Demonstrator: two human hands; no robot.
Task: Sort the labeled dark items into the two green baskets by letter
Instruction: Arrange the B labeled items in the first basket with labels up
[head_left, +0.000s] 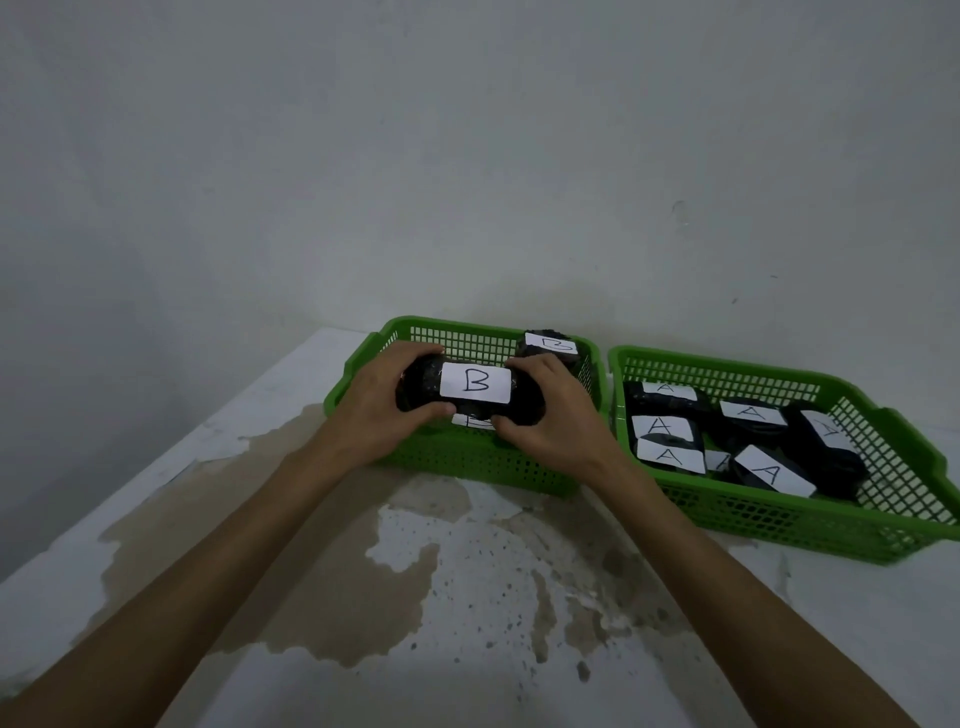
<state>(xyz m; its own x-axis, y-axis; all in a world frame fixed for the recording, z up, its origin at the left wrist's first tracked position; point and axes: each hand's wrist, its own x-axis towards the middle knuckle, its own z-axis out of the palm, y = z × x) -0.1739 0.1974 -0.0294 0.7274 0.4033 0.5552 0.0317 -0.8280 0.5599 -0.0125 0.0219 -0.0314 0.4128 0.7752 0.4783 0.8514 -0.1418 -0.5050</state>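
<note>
**Head view: a B bundle held over the left basket**

The head camera looks down at a stained white table (291, 545) set against a pale wall (467, 156). Two green baskets stand side by side at the far edge. The left basket (467, 470) already has one dark bundle with a B label (551, 347) in its far right corner, and another white label (470, 422) peeks out just below the hands. The right basket (779, 514) holds several dark bundles with A labels (769, 474), lying close together.

Both hands hold one dark bundle marked B (472, 391) over the middle of the left basket, label up. The left hand (376, 408) wraps its left end and the right hand (553, 415) wraps its right end. The fingers curl round the ends and the thumbs press on the near side, so each hand is closed firmly on the bundle, with no gap showing.

The letter matches this basket, so the step in hand looks like setting the bundle down here. To do it well, I would lower it level into the open space on the left side of the basket, clear of the corner bundle. Keeping the label facing up lets the letter stay readable. The hands should loosen only once the bundle rests on something, since it seems to sit above another item and could roll.
</note>
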